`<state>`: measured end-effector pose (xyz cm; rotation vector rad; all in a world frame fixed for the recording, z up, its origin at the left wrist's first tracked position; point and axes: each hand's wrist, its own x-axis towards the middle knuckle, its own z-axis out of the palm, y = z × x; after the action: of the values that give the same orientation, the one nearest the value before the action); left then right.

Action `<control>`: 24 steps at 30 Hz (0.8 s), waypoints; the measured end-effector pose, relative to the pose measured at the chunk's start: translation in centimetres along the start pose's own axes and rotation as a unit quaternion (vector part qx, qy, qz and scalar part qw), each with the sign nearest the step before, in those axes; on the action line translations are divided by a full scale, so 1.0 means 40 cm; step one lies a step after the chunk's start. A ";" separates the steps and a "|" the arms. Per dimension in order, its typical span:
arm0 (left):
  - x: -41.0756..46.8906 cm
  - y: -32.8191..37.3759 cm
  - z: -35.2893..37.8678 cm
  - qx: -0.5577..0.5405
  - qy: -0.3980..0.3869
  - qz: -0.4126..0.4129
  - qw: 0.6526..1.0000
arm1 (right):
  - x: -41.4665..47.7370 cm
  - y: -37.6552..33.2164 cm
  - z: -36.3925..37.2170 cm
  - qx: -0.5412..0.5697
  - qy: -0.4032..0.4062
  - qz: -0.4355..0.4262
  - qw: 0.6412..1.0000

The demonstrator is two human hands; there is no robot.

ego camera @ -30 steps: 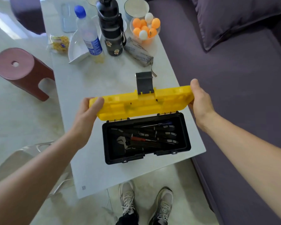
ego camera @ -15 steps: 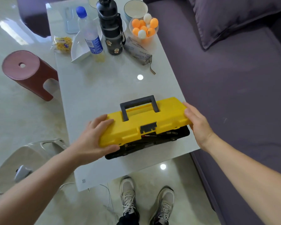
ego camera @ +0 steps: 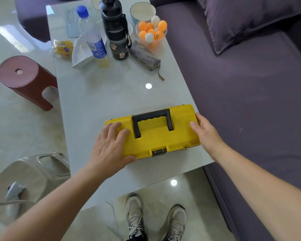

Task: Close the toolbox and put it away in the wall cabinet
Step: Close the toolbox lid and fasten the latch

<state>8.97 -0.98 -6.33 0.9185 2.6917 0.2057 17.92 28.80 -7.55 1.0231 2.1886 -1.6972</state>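
The yellow toolbox (ego camera: 156, 136) lies on the white table (ego camera: 111, 94) near its front right corner, lid down, black handle (ego camera: 151, 115) folded flat on top. The grey front latch (ego camera: 159, 152) hangs at the lid's front edge; whether it is fastened I cannot tell. My left hand (ego camera: 109, 146) rests flat on the lid's left end, thumb at the front edge. My right hand (ego camera: 207, 133) clasps the right end. No wall cabinet is in view.
At the table's far end stand a black flask (ego camera: 116, 32), a water bottle (ego camera: 92, 37), a bowl of ping-pong balls (ego camera: 151, 30) and a grey pouch (ego camera: 144, 56). A purple sofa (ego camera: 250, 101) runs along the right, a red stool (ego camera: 24, 79) and a clear chair (ego camera: 33, 171) on the left.
The lid swung from upright down onto the black base and now lies fully down. Both hands followed it down and stay on its ends.
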 end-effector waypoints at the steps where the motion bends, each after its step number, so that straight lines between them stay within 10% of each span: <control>1: 0.014 0.002 -0.010 -0.004 0.002 -0.015 1.000 | -0.009 -0.002 0.007 -0.010 0.026 0.004 1.000; 8: 0.114 0.053 -0.009 -0.051 -0.063 -0.036 0.996 | -0.177 0.024 0.129 0.092 0.295 0.089 0.947; 16: 0.121 0.056 0.001 -0.040 -0.074 -0.027 0.996 | -0.214 -0.013 0.301 0.441 0.117 0.267 0.849; 24: 0.129 0.058 0.004 -0.030 -0.072 -0.034 0.996 | -0.157 -0.067 0.343 0.484 0.188 0.290 0.804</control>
<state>6.46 4.05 -7.13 0.7927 2.5638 0.1957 17.43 13.53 -6.60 2.1118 0.7657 -2.3749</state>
